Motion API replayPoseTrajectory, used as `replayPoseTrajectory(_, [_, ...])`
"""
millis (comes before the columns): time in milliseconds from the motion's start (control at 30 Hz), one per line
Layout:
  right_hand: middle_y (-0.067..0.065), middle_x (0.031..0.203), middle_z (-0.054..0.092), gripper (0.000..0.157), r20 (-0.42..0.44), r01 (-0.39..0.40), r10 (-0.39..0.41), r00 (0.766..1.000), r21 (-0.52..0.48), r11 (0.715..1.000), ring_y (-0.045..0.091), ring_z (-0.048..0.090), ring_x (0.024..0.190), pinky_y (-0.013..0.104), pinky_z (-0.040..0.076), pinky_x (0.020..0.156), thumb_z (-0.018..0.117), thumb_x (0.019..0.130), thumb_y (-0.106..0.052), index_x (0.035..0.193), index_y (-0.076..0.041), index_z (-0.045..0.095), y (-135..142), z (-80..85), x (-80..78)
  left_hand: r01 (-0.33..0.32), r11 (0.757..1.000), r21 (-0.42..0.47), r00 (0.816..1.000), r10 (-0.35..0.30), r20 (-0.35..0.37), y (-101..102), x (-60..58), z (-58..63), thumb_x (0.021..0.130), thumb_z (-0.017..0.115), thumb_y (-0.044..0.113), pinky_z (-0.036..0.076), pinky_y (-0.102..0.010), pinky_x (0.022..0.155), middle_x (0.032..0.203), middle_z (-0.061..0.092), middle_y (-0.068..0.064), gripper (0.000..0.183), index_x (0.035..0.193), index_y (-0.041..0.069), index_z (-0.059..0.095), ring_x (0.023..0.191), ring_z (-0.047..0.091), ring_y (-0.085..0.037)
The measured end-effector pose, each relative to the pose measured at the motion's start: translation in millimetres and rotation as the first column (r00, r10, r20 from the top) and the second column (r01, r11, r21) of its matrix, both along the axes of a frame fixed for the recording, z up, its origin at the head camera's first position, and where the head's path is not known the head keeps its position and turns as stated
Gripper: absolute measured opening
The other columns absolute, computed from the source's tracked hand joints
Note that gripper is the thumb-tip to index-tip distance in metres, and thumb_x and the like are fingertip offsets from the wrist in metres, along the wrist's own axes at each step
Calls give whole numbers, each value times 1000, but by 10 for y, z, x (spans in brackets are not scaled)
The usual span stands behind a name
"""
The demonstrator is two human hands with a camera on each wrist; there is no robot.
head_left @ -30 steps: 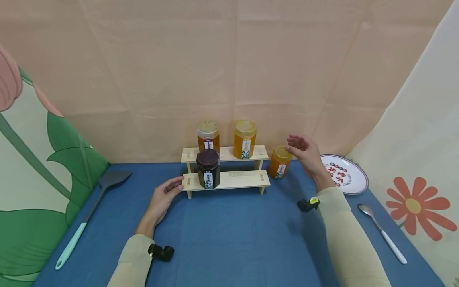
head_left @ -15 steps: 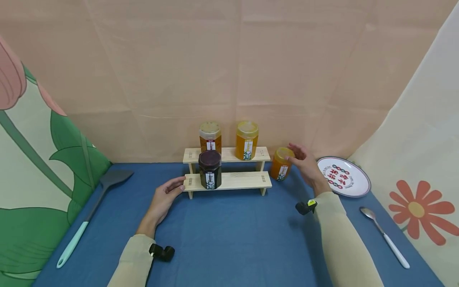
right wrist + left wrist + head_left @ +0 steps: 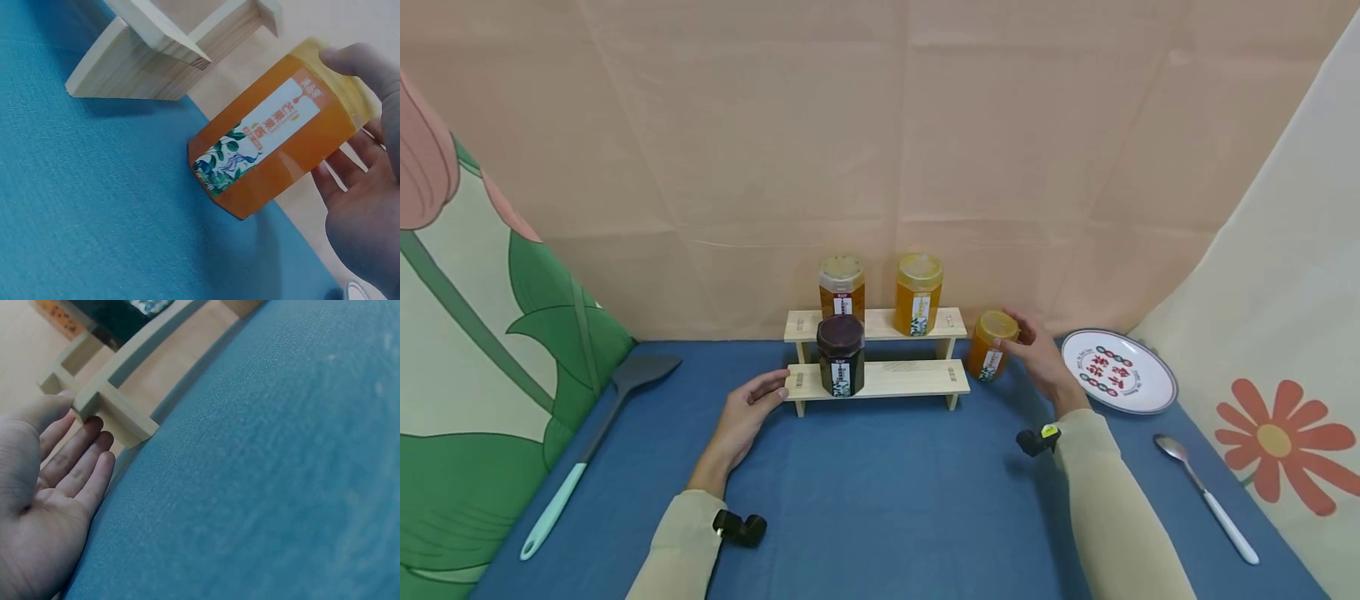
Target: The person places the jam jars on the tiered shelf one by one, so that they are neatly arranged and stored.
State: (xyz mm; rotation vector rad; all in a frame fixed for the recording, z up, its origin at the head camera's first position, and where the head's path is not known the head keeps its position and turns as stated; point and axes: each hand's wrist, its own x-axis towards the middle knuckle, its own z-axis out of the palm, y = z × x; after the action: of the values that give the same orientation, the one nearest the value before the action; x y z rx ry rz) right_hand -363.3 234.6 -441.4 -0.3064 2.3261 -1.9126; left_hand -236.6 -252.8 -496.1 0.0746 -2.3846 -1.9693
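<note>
My right hand [image 3: 1041,358] grips an orange jam jar [image 3: 987,357] near its yellow lid, thumb in front and fingers behind. In the right wrist view the orange jam jar [image 3: 269,137] leans, with its lower end close over the blue cloth. My left hand [image 3: 747,421] holds the left end of the lower step of a two-step wooden rack [image 3: 910,377], thumb tip and fingertips on the wood [image 3: 119,412]. On that step stands a dark jam jar [image 3: 841,357]. The upper step bears an amber jar [image 3: 842,287] at left and a yellow jar [image 3: 918,296] at right.
A grey spatula [image 3: 598,433] with a mint handle lies along the left side of the blue cloth. To the right are a white plate [image 3: 1118,373] with red print and a spoon [image 3: 1206,496] with a white handle. A beige backdrop [image 3: 880,150] rises behind the rack.
My right hand has come down and left onto the orange jam jar and closed round its lid end. The left hand has stayed at the rack. The head view has shifted slightly.
</note>
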Motion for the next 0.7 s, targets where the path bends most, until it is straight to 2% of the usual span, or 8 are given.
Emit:
replayPoseTrajectory(300, [16,159,40,74,-34,-11,12,999,18,1000,35,34,149,61,18,129,72,99,-22,161,-14,31,-6,-102,18,4,1000,9,1000,-4,-7,-6,10,1,102,68,32,50,-12,98,149,57,-13,50,147,13,57,125,57,-8])
replayPoseTrajectory(700, [13,156,42,76,-41,62,-60,997,42,997,36,35,146,62,23,127,78,95,-28,159,-18,37,-19,-99,36,16,1000,1,1000,-16,-18,-10,7,-5,101,69,36,50,-10,97,149,57,-10,53,148,14,57,123,58,-4])
